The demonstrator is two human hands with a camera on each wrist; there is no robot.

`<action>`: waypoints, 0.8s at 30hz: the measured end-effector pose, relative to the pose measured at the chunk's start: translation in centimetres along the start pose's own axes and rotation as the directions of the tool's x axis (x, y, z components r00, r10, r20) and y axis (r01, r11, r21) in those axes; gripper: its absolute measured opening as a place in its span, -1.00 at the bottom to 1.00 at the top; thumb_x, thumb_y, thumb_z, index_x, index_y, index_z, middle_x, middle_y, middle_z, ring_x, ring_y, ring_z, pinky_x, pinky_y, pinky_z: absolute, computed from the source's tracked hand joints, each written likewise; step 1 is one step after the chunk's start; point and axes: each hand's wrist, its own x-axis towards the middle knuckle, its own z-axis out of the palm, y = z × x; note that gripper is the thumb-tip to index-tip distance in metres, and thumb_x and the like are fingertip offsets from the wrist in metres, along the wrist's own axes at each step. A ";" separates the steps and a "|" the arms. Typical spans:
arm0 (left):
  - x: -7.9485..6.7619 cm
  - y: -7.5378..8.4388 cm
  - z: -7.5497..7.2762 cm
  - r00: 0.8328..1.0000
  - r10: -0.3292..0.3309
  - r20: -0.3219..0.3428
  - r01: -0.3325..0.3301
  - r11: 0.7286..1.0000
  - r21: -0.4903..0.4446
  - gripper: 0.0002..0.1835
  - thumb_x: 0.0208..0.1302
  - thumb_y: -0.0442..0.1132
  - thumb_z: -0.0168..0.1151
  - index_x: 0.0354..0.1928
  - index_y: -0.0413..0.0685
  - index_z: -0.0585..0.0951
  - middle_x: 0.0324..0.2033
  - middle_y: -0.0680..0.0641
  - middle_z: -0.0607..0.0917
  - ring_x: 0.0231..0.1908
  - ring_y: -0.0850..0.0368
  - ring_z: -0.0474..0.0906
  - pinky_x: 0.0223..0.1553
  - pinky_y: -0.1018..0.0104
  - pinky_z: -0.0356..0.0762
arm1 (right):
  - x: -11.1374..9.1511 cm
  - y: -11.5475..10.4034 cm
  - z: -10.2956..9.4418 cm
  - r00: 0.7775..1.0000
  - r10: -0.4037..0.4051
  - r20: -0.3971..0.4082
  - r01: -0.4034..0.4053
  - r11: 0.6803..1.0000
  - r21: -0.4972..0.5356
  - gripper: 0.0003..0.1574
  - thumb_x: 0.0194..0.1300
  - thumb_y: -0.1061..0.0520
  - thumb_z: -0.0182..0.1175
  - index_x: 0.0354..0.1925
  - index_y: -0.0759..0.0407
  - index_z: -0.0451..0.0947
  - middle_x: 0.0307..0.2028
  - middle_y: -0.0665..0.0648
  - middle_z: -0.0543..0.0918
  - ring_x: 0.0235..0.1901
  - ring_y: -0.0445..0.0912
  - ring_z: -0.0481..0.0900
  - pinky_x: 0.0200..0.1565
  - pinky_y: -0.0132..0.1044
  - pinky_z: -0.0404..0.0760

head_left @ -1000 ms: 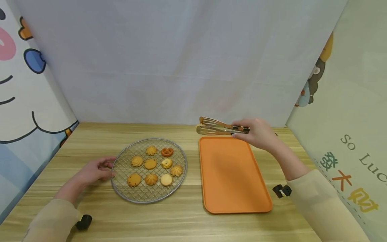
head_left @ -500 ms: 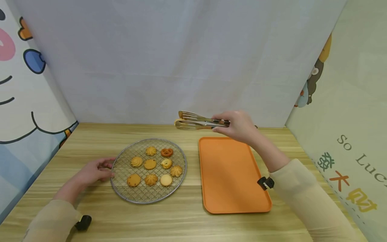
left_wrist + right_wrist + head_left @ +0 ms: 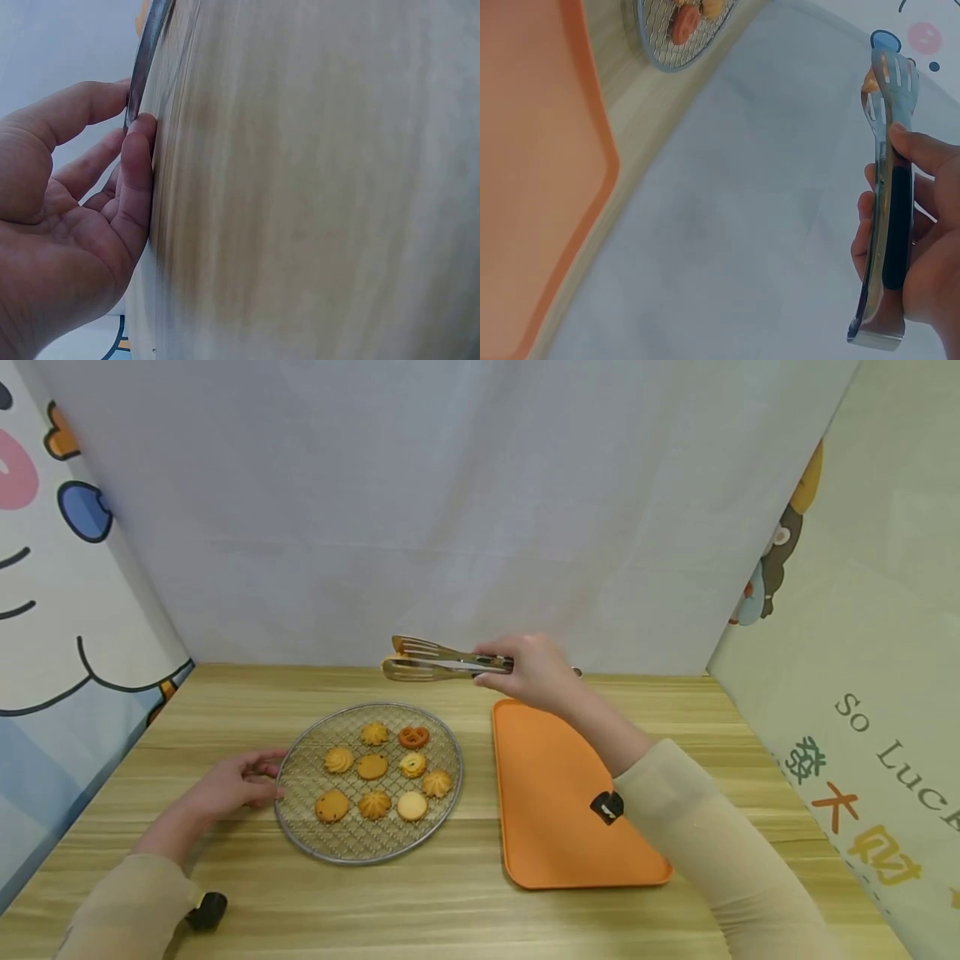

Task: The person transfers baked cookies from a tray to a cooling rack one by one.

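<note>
My right hand [image 3: 536,670] grips metal serving tongs [image 3: 442,664] with slotted heads and dark handle grips. They are raised above the table's back edge, pointing left. A golden cookie [image 3: 870,81] is caught between the tong heads, mostly hidden by them. A round wire rack [image 3: 352,852] with a grey rim lies at the left and bears several cookies [image 3: 372,767] and a pretzel [image 3: 413,737]. At the rack's left edge, my left hand [image 3: 232,785] holds the rim [image 3: 142,67] between thumb and fingers.
An orange rectangular tray [image 3: 555,810] lies right of the rack, partly under my right forearm. The wooden table [image 3: 420,918] ends at a pale cloth backdrop [image 3: 375,527]. Printed panels with cartoons stand at both sides.
My right hand has carried the tongs and cookie leftward, from over the tray's back edge to behind and above the rack. My left hand and the rack have stayed put.
</note>
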 end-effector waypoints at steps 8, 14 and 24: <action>0.0 0.1 0.1 1.000 0.001 0.001 -0.001 1.000 0.009 -0.18 0.16 -0.21 0.32 0.37 -0.36 0.16 0.05 -0.35 0.44 -0.21 0.24 0.46 -0.28 0.35 0.54 | 1.5 -1.4 2.9 1.000 0.000 0.012 0.000 1.000 -0.009 -0.56 0.17 -0.06 0.32 0.02 0.01 0.64 -0.07 0.05 0.69 -0.39 -0.15 0.59 -0.42 -0.34 0.42; -0.1 0.2 0.1 1.000 -0.003 -0.002 0.003 1.000 0.000 -0.19 0.17 -0.22 0.32 0.37 -0.35 0.16 0.05 -0.35 0.42 -0.23 0.25 0.46 -0.28 0.35 0.55 | 2.5 -1.9 4.9 0.998 0.023 0.054 -0.024 1.000 0.006 -0.53 0.18 -0.09 0.31 0.05 -0.03 0.62 -0.03 0.03 0.68 -0.24 -0.14 0.64 -0.39 -0.35 0.47; -0.2 0.3 0.0 1.000 -0.011 0.003 0.011 1.000 -0.010 -0.17 0.17 -0.21 0.32 0.38 -0.35 0.14 0.07 -0.35 0.41 -0.20 0.23 0.45 -0.26 0.35 0.55 | 3.4 -2.2 8.9 0.990 0.079 0.116 -0.083 0.996 0.029 -0.54 0.20 -0.12 0.28 0.07 -0.09 0.60 0.02 0.02 0.65 -0.25 -0.16 0.64 -0.53 -0.43 0.33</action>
